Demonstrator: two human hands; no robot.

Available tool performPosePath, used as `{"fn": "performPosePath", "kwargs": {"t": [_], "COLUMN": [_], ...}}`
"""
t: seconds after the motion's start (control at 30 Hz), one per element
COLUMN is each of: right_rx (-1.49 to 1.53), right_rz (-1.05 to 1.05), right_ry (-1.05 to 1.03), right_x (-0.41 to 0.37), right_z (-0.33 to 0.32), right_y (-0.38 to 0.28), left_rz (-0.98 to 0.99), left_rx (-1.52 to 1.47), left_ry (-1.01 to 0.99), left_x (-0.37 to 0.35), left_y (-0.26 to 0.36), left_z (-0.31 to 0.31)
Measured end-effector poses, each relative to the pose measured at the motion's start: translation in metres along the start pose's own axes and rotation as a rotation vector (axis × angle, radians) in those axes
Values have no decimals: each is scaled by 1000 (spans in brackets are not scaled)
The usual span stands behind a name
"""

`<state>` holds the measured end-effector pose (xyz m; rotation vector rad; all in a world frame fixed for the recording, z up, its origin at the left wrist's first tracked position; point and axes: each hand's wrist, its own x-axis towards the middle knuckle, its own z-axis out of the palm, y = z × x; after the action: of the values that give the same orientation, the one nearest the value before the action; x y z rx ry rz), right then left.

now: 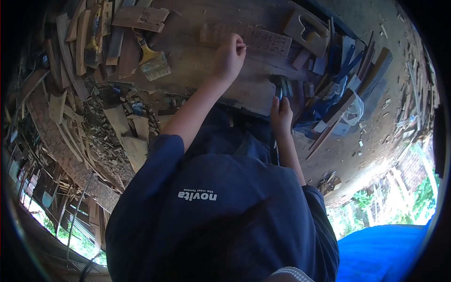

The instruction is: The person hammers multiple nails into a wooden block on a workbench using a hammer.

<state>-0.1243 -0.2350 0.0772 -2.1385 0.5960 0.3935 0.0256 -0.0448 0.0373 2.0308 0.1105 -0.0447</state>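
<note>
My left hand (229, 61) is closed in a pinch over a wooden board (268, 41) with rows of small dark marks. A thin nail-like piece (246, 46) shows at its fingertips, too small to identify surely. The board lies on a broad wooden work surface (188, 56). Lower and to the right, my right hand (282, 115) grips a hammer (282, 84) just below its dark head, close to the near edge of the surface. Part of the hammer's handle is hidden by the hand.
A yellow-handled paintbrush (155, 65) and wood strips (82, 42) lie at the left. A hand saw's wooden handle (307, 33) sits at the back right. Wood offcuts and a clear plastic bag (353, 110) crowd the right side. Wood shavings (136, 110) cover the ground at left.
</note>
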Motion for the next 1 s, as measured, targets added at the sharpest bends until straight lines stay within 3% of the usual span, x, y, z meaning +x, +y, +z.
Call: {"fn": "performPosePath", "kwargs": {"t": [0.13,0.5,0.63,0.77,0.9,1.0], "right_rx": [-27,-62,-69,-65,-40,-23], "right_rz": [0,46,-37,-29,-77,-2], "right_ry": [-5,-53,-9,-12,24,-40], "right_x": [-3,1,0,0,-1,2], "right_z": [-2,-6,-4,-2,-3,-3], "right_y": [-4,-4,-1,0,-6,-8], "left_rz": [-36,-47,-48,-73,3,77], "left_rx": [189,309,417,432,281,189], "left_ry": [-38,-47,-114,-123,-58,-2], "left_x": [8,15,13,13,11,8], "left_y": [1,18,19,23,18,2], "left_z": [12,18,21,23,24,23]}}
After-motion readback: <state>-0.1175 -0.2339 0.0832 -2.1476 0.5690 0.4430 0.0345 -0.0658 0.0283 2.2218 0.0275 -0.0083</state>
